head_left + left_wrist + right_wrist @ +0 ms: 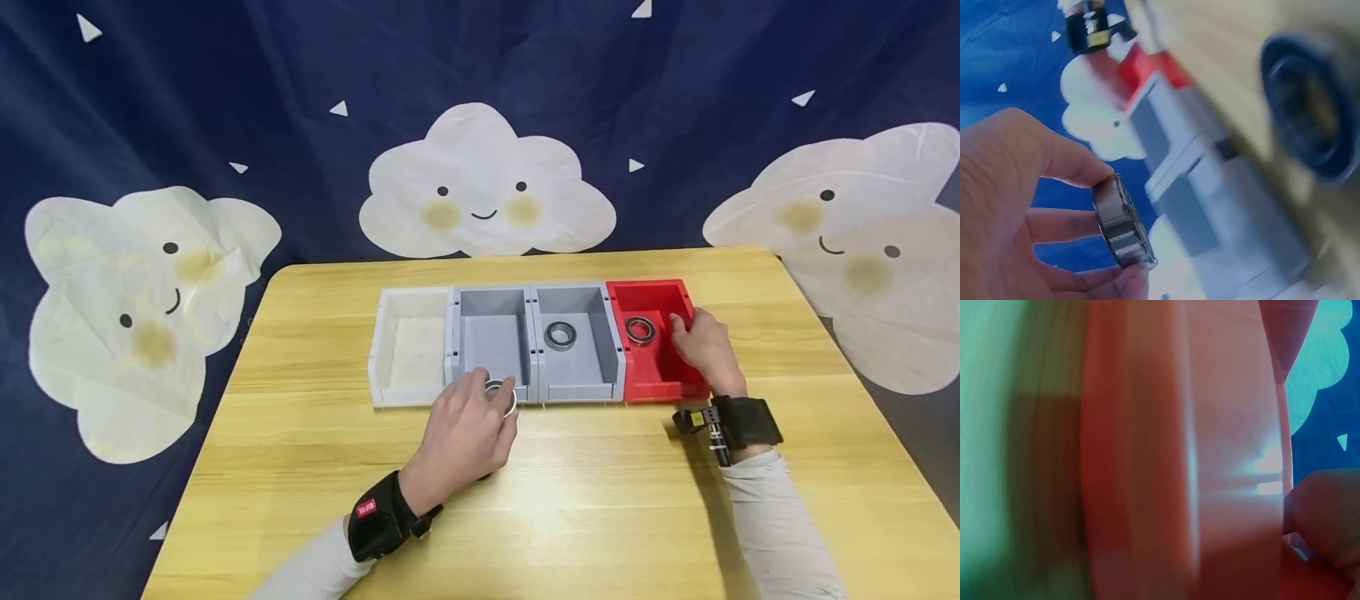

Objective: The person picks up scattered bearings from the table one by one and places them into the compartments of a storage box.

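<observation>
My left hand (461, 429) pinches a ball bearing (500, 398) between thumb and fingers, just in front of the left grey bin (491, 333). In the left wrist view the bearing (1119, 222) stands edge-on in the fingertips. My right hand (707, 348) grips the right wall of the red bin (667, 389), thumb inside and fingers over the outer side. One bearing (640, 331) lies in the red bin, another bearing (560, 335) in the right grey bin. A blurred ring-shaped bearing (1272, 94) is close to the left wrist camera, mostly hidden beneath the hand in the head view.
A white bin (408, 396) forms the left end of the row of joined bins. They stand on a wooden table (600, 500), with a dark blue cloth (300, 125) printed with clouds hanging behind its back edge.
</observation>
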`<state>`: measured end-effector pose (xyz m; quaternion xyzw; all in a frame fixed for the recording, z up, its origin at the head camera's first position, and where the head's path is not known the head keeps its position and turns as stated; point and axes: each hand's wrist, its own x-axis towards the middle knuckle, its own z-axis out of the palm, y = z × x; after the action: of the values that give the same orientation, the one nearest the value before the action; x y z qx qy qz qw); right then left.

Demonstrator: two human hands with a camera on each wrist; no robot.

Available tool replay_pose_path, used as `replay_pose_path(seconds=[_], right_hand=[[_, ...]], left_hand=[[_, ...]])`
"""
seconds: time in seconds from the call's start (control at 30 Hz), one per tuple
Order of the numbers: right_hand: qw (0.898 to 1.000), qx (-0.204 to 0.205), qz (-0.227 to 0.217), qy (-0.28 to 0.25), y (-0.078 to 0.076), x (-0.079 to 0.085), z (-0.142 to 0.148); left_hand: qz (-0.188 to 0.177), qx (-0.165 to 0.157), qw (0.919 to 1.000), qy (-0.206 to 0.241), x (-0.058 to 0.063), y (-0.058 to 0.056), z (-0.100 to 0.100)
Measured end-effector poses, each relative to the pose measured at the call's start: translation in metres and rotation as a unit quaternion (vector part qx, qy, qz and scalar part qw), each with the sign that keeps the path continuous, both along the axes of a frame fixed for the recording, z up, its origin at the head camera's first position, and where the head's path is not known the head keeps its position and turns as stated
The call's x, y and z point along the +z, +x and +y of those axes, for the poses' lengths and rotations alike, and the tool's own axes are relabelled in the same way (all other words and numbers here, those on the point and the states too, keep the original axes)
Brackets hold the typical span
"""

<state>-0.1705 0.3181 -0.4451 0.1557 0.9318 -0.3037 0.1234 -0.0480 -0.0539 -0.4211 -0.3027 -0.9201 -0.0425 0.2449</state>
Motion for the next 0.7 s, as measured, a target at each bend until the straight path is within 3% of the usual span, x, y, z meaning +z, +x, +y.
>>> replay_pose_path(seconds=[0.47,0.7], right_hand=[[1.0,0.009,0.011,0.01,0.002,-0.002,0.002],[1.0,0.007,0.007,0.004,0.002,-0.003,0.001]], left_hand=[[0.009,-0.011,0.9969,0.077,0.074,-0.023,-0.009],[0.026,-0.002,0.996,0.086,0.094,-0.042,-0.01]])
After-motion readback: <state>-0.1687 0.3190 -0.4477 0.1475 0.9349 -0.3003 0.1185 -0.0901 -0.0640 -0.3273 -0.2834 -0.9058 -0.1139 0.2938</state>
